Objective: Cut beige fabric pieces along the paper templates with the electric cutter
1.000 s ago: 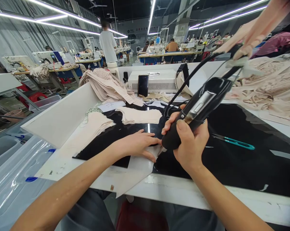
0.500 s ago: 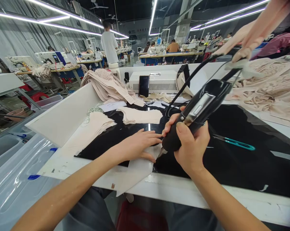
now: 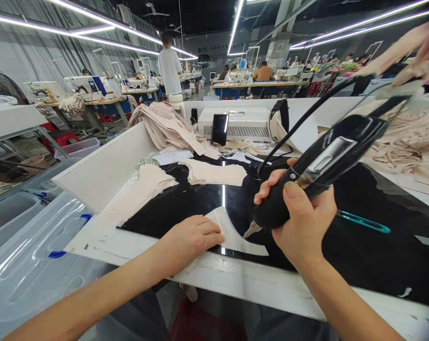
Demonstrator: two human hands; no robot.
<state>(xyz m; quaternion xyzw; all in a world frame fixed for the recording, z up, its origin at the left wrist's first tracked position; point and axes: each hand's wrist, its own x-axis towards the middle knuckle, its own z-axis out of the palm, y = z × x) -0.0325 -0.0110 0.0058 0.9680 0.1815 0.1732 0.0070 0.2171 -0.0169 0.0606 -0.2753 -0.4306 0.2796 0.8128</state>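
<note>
1. Left hand (image 3: 193,237) lies flat, fingertips pressing the pale fabric piece (image 3: 237,237) onto the black work surface (image 3: 360,255) near its front edge.
2. Right hand (image 3: 305,222) is clenched around the black handheld cutter (image 3: 324,161); its tip sits at the piece's right edge.
3. Progress, as judged: one curved edge is cut and trimming is unfinished. Stacked pieces (image 3: 214,173) lie behind.
4. Markings: none legible.

Ceiling light strips (image 3: 236,23) over sewing tables (image 3: 257,85)
</note>
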